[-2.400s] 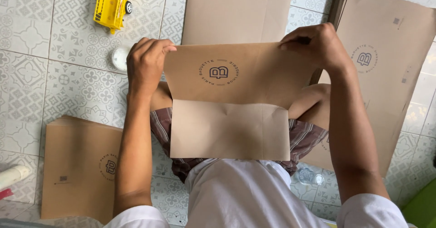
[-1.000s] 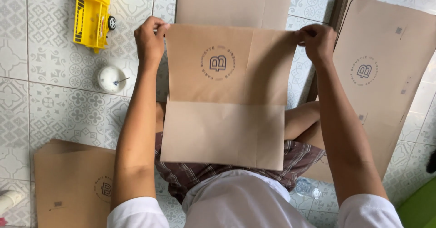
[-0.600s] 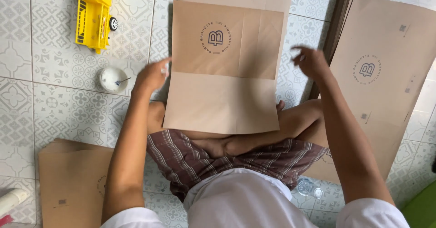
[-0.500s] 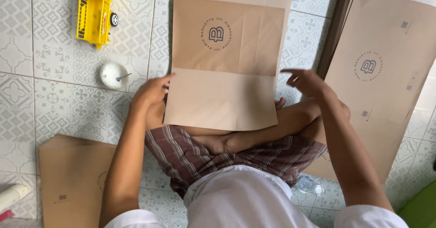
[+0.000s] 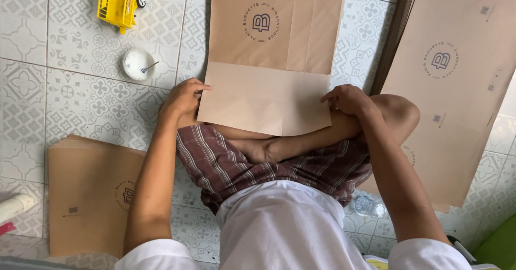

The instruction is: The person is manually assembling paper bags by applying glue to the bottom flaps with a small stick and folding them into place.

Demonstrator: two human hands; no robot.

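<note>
Both hands had come down from the upper corners of the folded brown paper bag (image 5: 271, 60) to its near flap since the earlier frame, and the bag had been laid flat on the tiled floor (image 5: 32, 87) at upper centre. Left hand (image 5: 183, 99) touched the flap's left edge, fingers together and extended. Right hand (image 5: 346, 98) rested at the flap's right corner, fingers curled; a pinch could not be confirmed. Long axis ran away from the person; both hands stood equally near. A stack of flat bags (image 5: 457, 82) lay at right, another stack (image 5: 88, 194) at lower left, a small white dish (image 5: 137, 64) and a yellow toy truck (image 5: 121, 1) at upper left.
</note>
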